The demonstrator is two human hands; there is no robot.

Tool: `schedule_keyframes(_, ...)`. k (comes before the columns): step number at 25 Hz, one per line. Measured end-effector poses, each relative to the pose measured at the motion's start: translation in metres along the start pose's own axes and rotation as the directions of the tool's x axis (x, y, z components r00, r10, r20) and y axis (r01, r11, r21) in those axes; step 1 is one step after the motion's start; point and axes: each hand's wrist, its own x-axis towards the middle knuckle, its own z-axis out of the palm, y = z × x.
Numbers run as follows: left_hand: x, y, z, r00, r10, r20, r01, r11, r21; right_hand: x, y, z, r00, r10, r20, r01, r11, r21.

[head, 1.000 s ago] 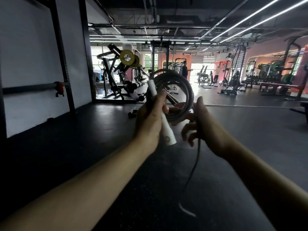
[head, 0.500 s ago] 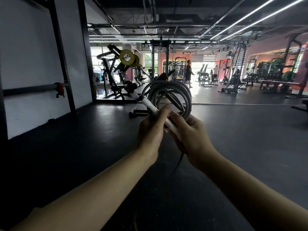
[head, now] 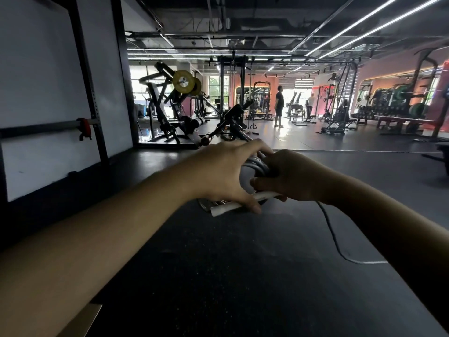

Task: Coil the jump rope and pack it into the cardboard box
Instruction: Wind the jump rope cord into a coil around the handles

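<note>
The jump rope's dark coil (head: 255,166) lies almost flat between both hands, held in front of me above the black floor. My left hand (head: 226,173) spans the coil from above, thumb under its white handle (head: 233,206). My right hand (head: 289,178) grips the coil's right side and the handle's other end. A loose tail of rope (head: 332,237) hangs from under the right hand down to the floor. A tan corner at the bottom left edge may be the cardboard box (head: 82,319).
A black rubber gym floor (head: 218,276) spreads below. A white wall with a black rack upright (head: 90,93) stands at left. Weight machines (head: 175,113) fill the middle distance, with a person (head: 279,105) standing far off.
The coil has tipped from upright to nearly flat and dropped lower. My left hand has shifted on top of it, and the handle now lies horizontal. The view has tilted down a little.
</note>
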Motion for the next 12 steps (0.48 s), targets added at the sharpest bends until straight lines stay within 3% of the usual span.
schedule_keyframes(5,0.007,-0.010,0.016,0.989,-0.113,0.095,0.135,0.955,-0.264,-0.004,0.004,0.004,1.000,0.012,-0.022,-0.011,0.999,0.048)
schedule_keyframes(7,0.005,-0.016,0.021,0.986,-0.134,0.100,0.162,0.913,-0.375,-0.007,0.004,0.004,0.996,0.067,-0.059,-0.053,0.974,0.219)
schedule_keyframes(9,0.000,-0.020,0.022,0.990,-0.128,0.062,0.142,0.872,-0.469,-0.012,0.004,-0.003,0.989,0.134,-0.068,-0.086,0.875,0.477)
schedule_keyframes(12,-0.010,-0.020,0.021,0.980,-0.177,-0.091,0.057,0.690,-0.721,-0.016,0.012,-0.015,0.974,0.190,-0.122,-0.061,0.741,0.669)
